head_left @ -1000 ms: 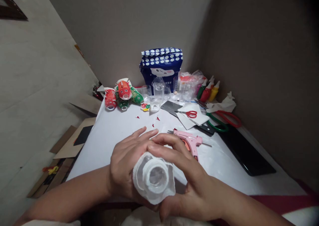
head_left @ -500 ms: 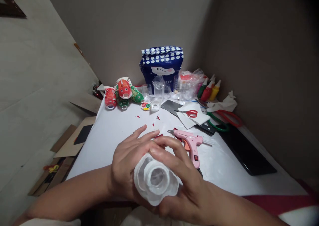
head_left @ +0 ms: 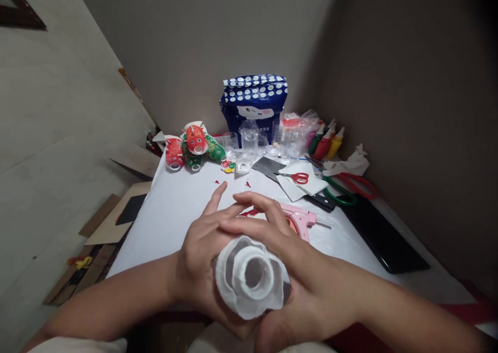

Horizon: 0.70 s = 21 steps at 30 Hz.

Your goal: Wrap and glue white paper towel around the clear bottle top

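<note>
Near the table edge (head_left: 424, 292), left hand (head_left: 202, 252) and right hand (head_left: 301, 270) clasp a white tube (head_left: 253, 295).

Left hand (head_left: 202, 252): bare
Right hand (head_left: 301, 272): bare
Sleeve (head_left: 78, 345): off-white, plain, curved edge, between 7 and 8 o'clock
Clothing (head_left: 212, 338): pale, plain, at 6 o'clock

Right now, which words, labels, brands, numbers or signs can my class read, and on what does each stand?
No text can be read with certainty.
Blue bag: pale characters low on its front, too small and blurred to quote.
Multicoloured piece: tiny marks, too small to tell whether they are writing.
Whitish piece held in both hands: no lettering shows.
</note>
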Motion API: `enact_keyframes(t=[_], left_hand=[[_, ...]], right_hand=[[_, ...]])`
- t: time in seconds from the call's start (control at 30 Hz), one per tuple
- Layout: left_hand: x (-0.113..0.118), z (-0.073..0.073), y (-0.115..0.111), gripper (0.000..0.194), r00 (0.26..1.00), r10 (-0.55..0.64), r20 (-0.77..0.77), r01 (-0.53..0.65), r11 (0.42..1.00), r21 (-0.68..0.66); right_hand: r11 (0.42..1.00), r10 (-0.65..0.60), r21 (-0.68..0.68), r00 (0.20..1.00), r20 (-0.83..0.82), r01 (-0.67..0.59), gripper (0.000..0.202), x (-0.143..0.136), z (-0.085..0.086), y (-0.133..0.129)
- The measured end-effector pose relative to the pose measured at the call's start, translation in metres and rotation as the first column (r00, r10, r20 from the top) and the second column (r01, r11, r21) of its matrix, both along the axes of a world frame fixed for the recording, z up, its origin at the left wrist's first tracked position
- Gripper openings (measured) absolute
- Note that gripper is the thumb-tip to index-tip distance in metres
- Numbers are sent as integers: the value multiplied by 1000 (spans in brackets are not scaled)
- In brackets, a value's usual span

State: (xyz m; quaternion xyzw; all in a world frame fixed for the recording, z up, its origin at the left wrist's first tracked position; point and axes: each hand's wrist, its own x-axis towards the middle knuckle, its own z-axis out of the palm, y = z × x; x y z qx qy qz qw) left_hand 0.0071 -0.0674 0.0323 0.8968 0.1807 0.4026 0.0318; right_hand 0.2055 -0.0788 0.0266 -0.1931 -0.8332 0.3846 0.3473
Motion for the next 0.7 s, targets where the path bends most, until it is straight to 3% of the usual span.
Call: enact_keyframes(t=[0.23,0.43,0.7], left_hand=[[1,-3,-2,67,996,26,80,-24,999,-28],[1,-2,-3,54,996,41,84,-31,992,-123],[-1,-7,1,68,993,26,113,-14,994,-108]], right_hand=[[999,24,-16,984,-177,-28,53,-14,-2,1],[996,42,-71,972,-232,-60,45,-17,-7,3],[993,30,-105,972,-232,-56,43,-15,-7,1]])
